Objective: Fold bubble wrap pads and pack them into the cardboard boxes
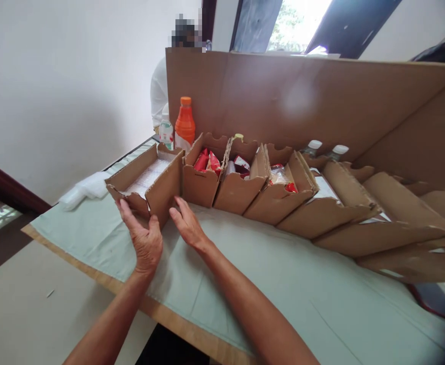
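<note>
At the left end of a row stands an open-topped cardboard box (pixel 163 190), with stacked clear plastic packaging (pixel 149 175) inside. My left hand (pixel 143 238) rests against the near end of this box, its fingers stretched upward and its thumb apart. Beside the box's right wall is my right hand (pixel 186 220), fingers extended and holding nothing; whether it touches the cardboard I cannot tell. Right of this box, a second cardboard box (pixel 201 187) holds red snack packets (pixel 207 161).
Further cardboard boxes (pixel 241 195) continue rightward on the green cloth (pixel 252 258). An orange bottle (pixel 184 121) and a clear bottle (pixel 166 133) stand behind. Clear plastic wrap (pixel 85 188) lies at left. A tall cardboard panel (pixel 283 96) runs along the back; a person (pixel 159 91) is partly behind it.
</note>
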A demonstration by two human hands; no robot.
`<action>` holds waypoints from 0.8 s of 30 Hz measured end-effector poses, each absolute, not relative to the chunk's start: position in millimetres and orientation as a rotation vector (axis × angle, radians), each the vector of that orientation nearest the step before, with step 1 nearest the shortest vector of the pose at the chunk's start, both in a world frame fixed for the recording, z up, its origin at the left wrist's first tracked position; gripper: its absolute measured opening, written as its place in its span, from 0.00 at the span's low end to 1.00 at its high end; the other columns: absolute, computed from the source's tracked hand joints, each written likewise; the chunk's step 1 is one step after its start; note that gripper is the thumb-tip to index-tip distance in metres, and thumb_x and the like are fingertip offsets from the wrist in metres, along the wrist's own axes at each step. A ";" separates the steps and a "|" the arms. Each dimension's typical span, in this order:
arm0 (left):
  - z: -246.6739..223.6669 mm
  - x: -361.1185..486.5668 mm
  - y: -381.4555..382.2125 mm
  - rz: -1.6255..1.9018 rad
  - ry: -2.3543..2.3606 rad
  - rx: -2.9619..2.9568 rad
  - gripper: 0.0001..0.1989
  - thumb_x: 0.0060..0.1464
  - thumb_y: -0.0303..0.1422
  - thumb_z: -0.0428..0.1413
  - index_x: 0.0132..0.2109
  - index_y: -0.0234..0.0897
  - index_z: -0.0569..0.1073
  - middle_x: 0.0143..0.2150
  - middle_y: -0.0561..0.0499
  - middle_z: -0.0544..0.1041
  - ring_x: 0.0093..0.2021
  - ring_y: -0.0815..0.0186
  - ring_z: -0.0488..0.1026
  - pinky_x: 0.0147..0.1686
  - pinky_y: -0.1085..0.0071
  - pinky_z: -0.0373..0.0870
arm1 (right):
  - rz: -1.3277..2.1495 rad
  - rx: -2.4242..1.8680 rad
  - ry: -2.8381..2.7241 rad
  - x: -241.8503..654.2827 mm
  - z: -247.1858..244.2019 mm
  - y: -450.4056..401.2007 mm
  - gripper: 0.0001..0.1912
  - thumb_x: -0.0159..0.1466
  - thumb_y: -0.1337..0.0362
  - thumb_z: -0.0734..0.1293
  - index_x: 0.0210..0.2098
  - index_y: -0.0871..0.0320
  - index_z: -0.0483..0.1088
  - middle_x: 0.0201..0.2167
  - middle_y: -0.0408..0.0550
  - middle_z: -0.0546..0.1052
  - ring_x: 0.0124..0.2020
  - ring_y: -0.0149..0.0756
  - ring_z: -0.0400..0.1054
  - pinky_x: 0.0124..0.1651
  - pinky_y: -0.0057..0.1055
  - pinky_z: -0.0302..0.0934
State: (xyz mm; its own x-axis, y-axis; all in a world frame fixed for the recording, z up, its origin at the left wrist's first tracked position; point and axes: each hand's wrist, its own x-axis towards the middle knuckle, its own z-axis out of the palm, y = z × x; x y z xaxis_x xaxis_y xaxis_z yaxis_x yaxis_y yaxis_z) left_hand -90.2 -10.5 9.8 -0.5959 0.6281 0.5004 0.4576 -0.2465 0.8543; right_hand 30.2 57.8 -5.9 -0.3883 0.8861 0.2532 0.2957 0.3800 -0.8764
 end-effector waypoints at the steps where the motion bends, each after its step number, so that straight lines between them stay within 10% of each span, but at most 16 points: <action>1: 9.2 -89.5 -5.1 1.962 1.841 1.357 0.45 0.60 0.31 0.56 0.77 0.39 0.42 0.80 0.39 0.41 0.79 0.52 0.38 0.77 0.50 0.37 | 0.984 -1.045 -1.854 35.8 -14.1 54.4 0.38 0.72 0.37 0.55 0.67 0.58 0.65 0.70 0.59 0.65 0.72 0.47 0.56 0.74 0.48 0.49; 24: -39.4 -80.4 39.8 1.177 1.699 1.465 0.40 0.62 0.38 0.56 0.76 0.35 0.51 0.76 0.35 0.58 0.74 0.45 0.57 0.64 0.49 0.70 | 0.994 -0.942 -1.836 84.7 -29.9 -6.7 0.12 0.72 0.59 0.63 0.43 0.53 0.78 0.45 0.49 0.83 0.47 0.39 0.76 0.53 0.38 0.69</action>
